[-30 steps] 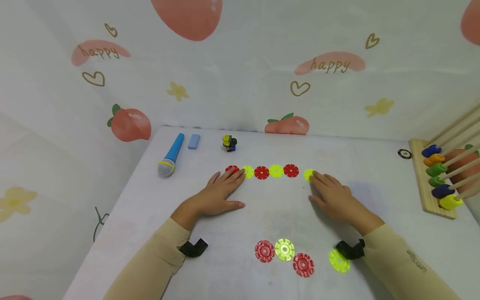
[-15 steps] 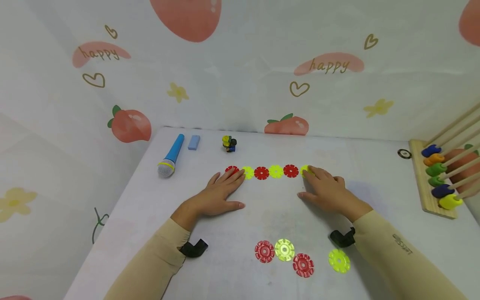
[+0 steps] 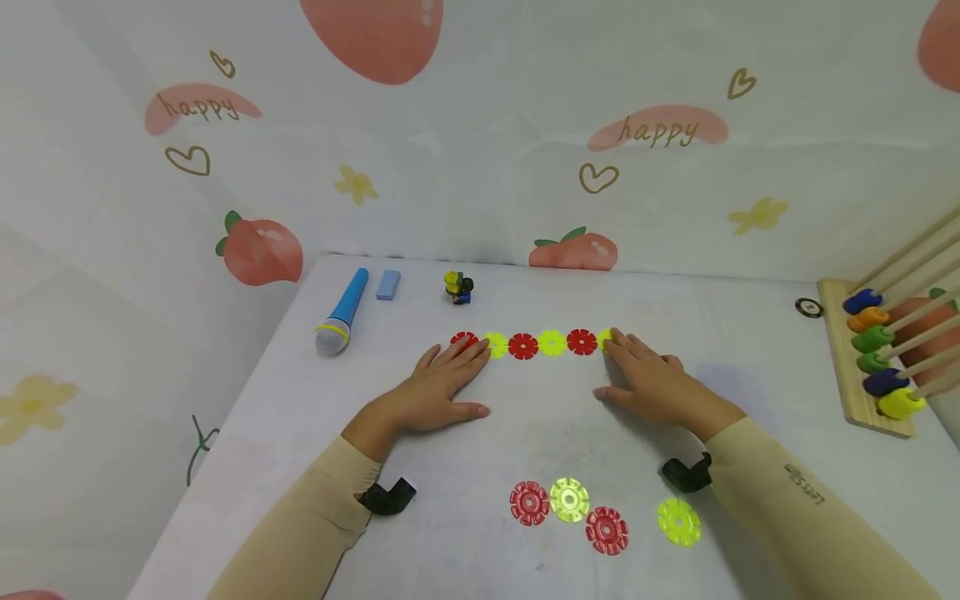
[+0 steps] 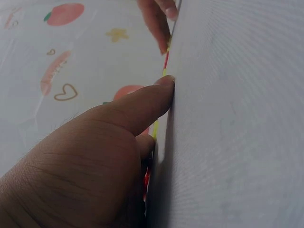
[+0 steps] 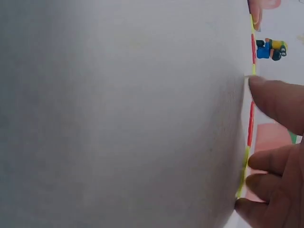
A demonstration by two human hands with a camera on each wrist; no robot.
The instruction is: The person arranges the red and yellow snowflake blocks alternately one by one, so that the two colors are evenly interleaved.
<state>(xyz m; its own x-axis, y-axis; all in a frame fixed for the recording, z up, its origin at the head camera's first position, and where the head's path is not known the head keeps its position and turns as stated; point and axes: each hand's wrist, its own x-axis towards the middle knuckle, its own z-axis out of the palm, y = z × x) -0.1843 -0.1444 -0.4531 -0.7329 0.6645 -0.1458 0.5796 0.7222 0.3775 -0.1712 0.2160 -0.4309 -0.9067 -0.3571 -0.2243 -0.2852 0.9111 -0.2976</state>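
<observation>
A row of flower-shaped plastic discs, red and yellow by turns, runs across the table in the head view. My left hand (image 3: 429, 393) lies flat with spread fingers; its fingertips rest on the red disc (image 3: 463, 337) at the left end and touch the yellow disc (image 3: 497, 345) beside it. Further along come a red disc (image 3: 522, 346), a yellow disc (image 3: 552, 342) and another red disc (image 3: 582, 342). At the right end, the fingertips of my right hand (image 3: 651, 382) press on a yellow disc (image 5: 242, 173), mostly covered in the head view.
Nearer me lie two loose red discs (image 3: 529, 502) (image 3: 607, 531) and two yellow discs (image 3: 569, 499) (image 3: 678, 522). At the back are a toy microphone (image 3: 342, 312), a blue block (image 3: 387, 284) and a small figure (image 3: 459, 287). A bead rack (image 3: 870, 358) and a black-and-white round piece (image 3: 809, 307) stand right.
My right hand has slid left with the end yellow disc, narrowing its gap to the neighbouring red disc until they sit side by side. The left hand has stayed in place.
</observation>
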